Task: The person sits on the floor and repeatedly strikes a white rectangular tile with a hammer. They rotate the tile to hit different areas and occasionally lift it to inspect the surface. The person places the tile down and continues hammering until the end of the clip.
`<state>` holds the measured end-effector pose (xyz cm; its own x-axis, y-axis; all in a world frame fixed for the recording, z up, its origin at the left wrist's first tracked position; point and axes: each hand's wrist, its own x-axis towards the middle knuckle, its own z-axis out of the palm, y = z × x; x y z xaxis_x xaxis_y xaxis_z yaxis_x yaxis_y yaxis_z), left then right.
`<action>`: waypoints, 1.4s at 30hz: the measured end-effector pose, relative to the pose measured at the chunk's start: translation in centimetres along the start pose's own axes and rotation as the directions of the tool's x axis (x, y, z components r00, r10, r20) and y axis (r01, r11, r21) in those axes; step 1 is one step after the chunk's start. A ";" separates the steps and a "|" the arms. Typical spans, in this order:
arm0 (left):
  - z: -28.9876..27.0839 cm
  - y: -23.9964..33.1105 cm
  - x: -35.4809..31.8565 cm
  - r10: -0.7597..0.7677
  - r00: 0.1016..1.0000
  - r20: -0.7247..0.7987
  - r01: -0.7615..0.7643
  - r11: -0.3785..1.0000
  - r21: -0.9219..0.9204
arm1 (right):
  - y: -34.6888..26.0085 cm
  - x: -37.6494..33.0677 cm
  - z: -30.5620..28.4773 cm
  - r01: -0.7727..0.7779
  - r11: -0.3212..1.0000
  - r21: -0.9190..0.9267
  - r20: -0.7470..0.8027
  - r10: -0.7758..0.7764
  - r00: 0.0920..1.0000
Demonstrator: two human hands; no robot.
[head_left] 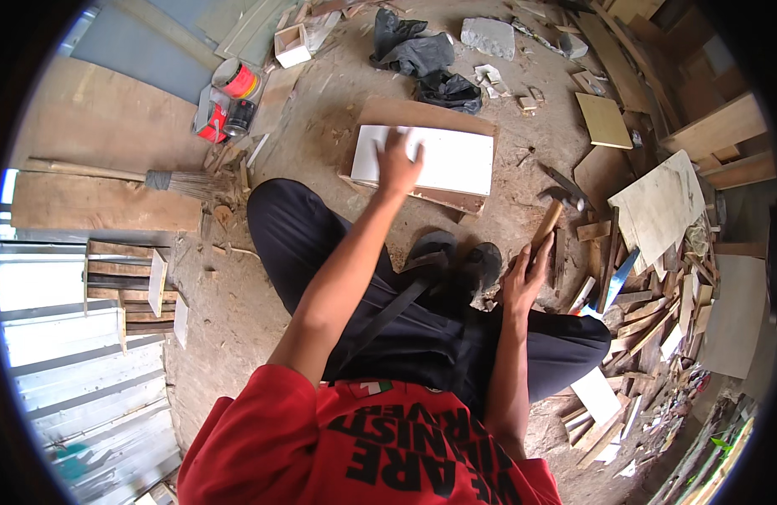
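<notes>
1. White board [443, 160]: flat rect. panel, white face up, lying on the dirt floor on top of a brown board [422, 114] that shows along its far edge and right end. Left hand [398, 164] rests palm-down on its left part.
2. Hammer [550, 215]: wooden handle, dark metal head pointing away from the person; right hand [525, 282] grips the handle's lower end, head raised just right of the white board.

A small open white box [291, 45] sits on the dirt floor [237, 311] near its far left edge. Just nearer lies a red-and-grey package [213, 118], touching an orange spool [239, 80].
</notes>
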<state>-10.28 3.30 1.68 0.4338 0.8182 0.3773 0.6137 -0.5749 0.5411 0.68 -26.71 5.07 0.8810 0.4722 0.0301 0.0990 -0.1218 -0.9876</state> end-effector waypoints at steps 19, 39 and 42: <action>-0.4 -5.4 -0.1 -0.406 0.894 -0.189 0.445 0.856 0.264 | -6.2 3.9 16.6 0.538 0.808 -0.241 0.625 -0.295 0.722; -1.6 -3.4 0.8 -0.474 0.867 -0.150 0.497 0.837 0.227 | -6.4 0.3 13.6 0.437 0.856 -0.275 0.623 -0.187 0.759; -1.2 -3.7 0.3 -0.466 0.876 -0.125 0.483 0.846 0.226 | -4.9 3.3 17.4 0.662 0.733 -0.156 0.538 -0.499 0.679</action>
<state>-13.24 5.66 0.70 0.0111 0.9850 0.1723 0.8778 -0.0921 0.4701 -4.92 -9.39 7.37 0.2997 0.8514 0.4306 0.7284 0.0873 -0.6796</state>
